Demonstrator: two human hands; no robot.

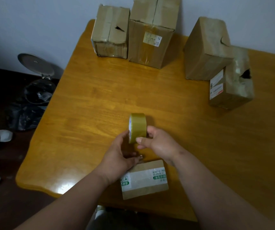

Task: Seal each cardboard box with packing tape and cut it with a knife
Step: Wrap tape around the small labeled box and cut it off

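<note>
A roll of yellowish packing tape (137,127) is held upright above the wooden table (100,100), near its front middle. My right hand (158,143) grips the roll from the right, thumb on its face. My left hand (121,153) is cupped against the roll's left side, fingers below it. Just under my hands lies a small flat cardboard box (145,181) with white tape and green print across its top. No knife is visible.
Several larger cardboard boxes stand at the back: two side by side (110,32) (151,34) by the wall, two more (206,50) (233,82) at the right. An open pedal bin with a black bag (37,92) stands on the floor left of the table.
</note>
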